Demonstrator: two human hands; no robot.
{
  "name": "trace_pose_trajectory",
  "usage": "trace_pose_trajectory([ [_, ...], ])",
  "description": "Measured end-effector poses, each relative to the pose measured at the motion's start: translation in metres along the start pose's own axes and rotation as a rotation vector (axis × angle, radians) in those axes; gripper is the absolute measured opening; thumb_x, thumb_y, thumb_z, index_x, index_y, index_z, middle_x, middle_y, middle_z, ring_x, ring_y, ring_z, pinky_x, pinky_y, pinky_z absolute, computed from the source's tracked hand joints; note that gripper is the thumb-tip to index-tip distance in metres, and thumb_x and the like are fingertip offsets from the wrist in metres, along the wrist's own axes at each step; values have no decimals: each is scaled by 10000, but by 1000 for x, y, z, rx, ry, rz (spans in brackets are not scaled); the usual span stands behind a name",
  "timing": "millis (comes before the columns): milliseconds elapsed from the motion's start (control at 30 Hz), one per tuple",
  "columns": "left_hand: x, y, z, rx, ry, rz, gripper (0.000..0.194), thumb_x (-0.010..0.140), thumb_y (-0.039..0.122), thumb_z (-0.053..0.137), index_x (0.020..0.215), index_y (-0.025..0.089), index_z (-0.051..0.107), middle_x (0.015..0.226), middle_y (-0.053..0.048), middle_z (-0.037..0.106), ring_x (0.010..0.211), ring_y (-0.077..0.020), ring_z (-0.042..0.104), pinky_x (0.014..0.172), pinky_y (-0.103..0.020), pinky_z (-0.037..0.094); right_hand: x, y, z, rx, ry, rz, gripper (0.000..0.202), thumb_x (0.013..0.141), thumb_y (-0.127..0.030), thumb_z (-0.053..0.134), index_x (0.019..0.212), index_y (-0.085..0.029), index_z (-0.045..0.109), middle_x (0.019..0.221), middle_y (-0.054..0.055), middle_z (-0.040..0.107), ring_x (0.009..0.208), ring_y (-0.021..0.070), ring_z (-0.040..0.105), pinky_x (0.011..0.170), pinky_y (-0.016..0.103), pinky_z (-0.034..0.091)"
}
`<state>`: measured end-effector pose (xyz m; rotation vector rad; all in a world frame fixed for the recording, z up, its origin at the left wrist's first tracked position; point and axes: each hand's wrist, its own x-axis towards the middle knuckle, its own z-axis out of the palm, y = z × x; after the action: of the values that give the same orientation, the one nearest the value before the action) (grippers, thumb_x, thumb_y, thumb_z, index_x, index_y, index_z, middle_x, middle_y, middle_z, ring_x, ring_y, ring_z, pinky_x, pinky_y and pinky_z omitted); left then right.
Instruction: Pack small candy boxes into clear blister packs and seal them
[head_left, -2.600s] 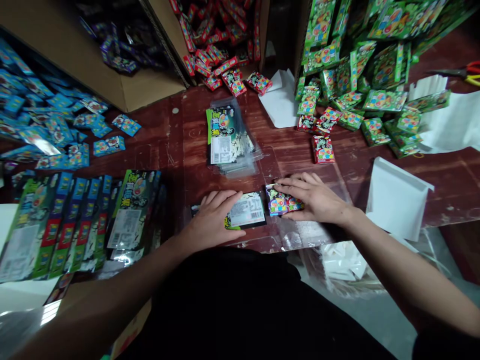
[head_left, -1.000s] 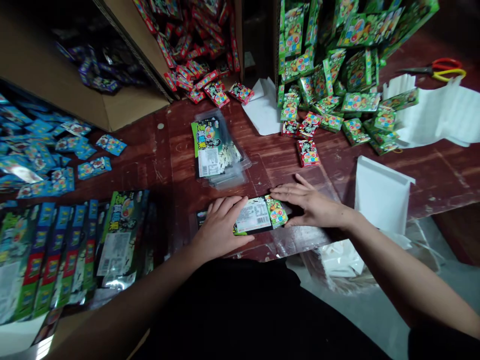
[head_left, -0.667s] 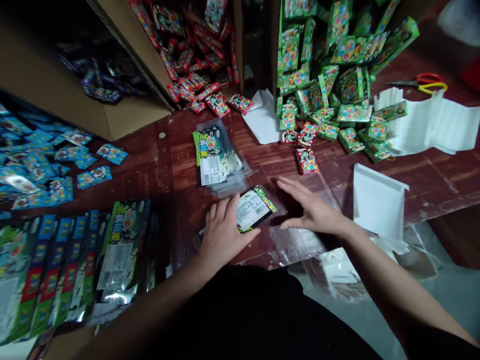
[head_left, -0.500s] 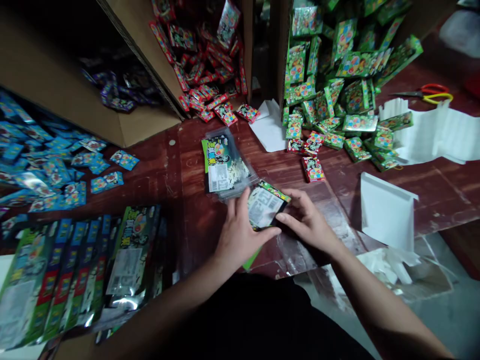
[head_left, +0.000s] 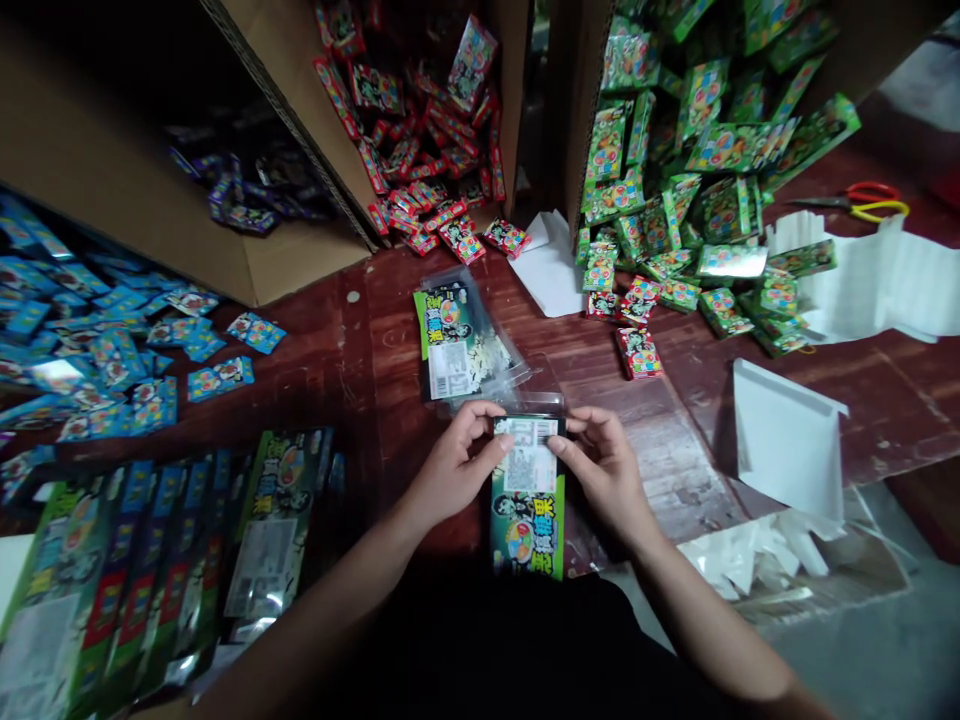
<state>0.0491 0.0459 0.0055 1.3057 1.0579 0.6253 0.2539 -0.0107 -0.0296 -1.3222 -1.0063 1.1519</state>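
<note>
A green and black printed candy package [head_left: 527,500] with a white label lies between my hands, its label end away from me and its lettering upside down. My left hand [head_left: 469,455] pinches its far left corner, thumb on top. On the far right corner my right hand [head_left: 600,460] grips it the same way. A clear plastic flap sticks out past the far end. Just beyond my left hand rests a stack of flat candy packages [head_left: 457,345] in clear plastic. The undersides of my fingers are hidden.
Cardboard boxes hold red packets [head_left: 442,130], green packets [head_left: 697,150] and purple packets [head_left: 251,190]. Blue packets [head_left: 112,330] are heaped at left. Filled packages [head_left: 150,570] stand lower left. At right are a white folded card [head_left: 784,440], scissors [head_left: 862,203] and a scrap box [head_left: 870,570].
The package has turned from slanted to straight, and more of its green printed face shows. Both hands have shifted to grip its far corners. The view has moved slightly.
</note>
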Motion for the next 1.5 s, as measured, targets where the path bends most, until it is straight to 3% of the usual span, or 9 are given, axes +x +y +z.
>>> trace_pose_trajectory([
  [167, 12, 3, -9, 120, 85, 51, 208, 989, 388, 539, 1029, 216, 649, 1440, -80, 545, 1332, -251, 507, 1137, -412, 347, 3, -7, -3, -77, -64, 101, 333, 929, -423, 671, 1227, -276, 641, 1088, 30, 688, 1000, 191, 649, 903, 330, 538],
  [400, 22, 11, -5, -2, 128, 5, 220, 909, 278, 619, 1114, 199, 619, 1043, -56, 725, 1037, -207, 660, 978, -376, 474, 14, -14, -12, -88, -120, -76, 297, 951, -326, 655, 1249, -320, 652, 1235, 39, 688, 1170, 203, 634, 1035, 379, 489],
  [500, 21, 16, -3, 73, 69, -13, 223, 920, 332, 623, 1082, 194, 688, 1102, -65, 730, 1068, -209, 652, 991, -361, 465, 15, -18, -16, -90, -158, -61, 329, 940, -314, 676, 1268, -325, 653, 1194, 32, 715, 1121, 192, 660, 1011, 367, 497],
  [600, 22, 23, -3, 139, -6, -20, 196, 887, 360, 671, 910, 176, 736, 1064, -65, 741, 1010, -201, 661, 936, -328, 484, 17, -27, -20, -150, -213, -26, 145, 911, -351, 712, 1010, -256, 760, 1083, 41, 744, 1034, 195, 674, 950, 343, 503],
  [867, 32, 48, -6, 178, -120, -128, 214, 880, 381, 683, 876, 174, 738, 887, -28, 753, 833, -158, 675, 797, -273, 499, 24, -53, -25, -21, -188, 293, 273, 836, -458, 766, 881, -190, 739, 836, 1, 721, 753, 135, 619, 719, 266, 478],
  [1200, 42, 35, 0, 197, -269, -82, 201, 850, 366, 731, 964, 201, 717, 1040, -36, 754, 979, -190, 707, 919, -310, 533, 9, -47, -45, -92, -272, 42, 173, 928, -383, 684, 979, -225, 732, 998, 33, 735, 929, 170, 678, 873, 315, 526],
  [1333, 62, 35, 3, 469, -330, 26, 199, 895, 408, 660, 949, 224, 711, 1020, -27, 736, 981, -196, 685, 892, -296, 520, 31, -59, -102, -441, -149, -255, 213, 983, -358, 597, 1126, -254, 718, 1281, 68, 659, 1227, 199, 599, 1054, 348, 468],
  [1433, 79, 32, 7, 696, -368, 115, 228, 910, 440, 614, 922, 229, 697, 929, -23, 717, 887, -202, 670, 807, -302, 519, 55, -67, -193, -905, 294, -221, 293, 1010, -351, 496, 1233, -265, 666, 1272, 84, 663, 1194, 217, 600, 1007, 374, 493],
  [1500, 86, 30, 10, 847, -391, 170, 225, 918, 434, 586, 927, 238, 696, 902, -22, 711, 866, -216, 660, 800, -326, 513, 64, -66, -252, -1010, 442, -127, 302, 991, -319, 492, 1184, -207, 695, 1207, 152, 671, 1150, 286, 597, 995, 467, 472],
])
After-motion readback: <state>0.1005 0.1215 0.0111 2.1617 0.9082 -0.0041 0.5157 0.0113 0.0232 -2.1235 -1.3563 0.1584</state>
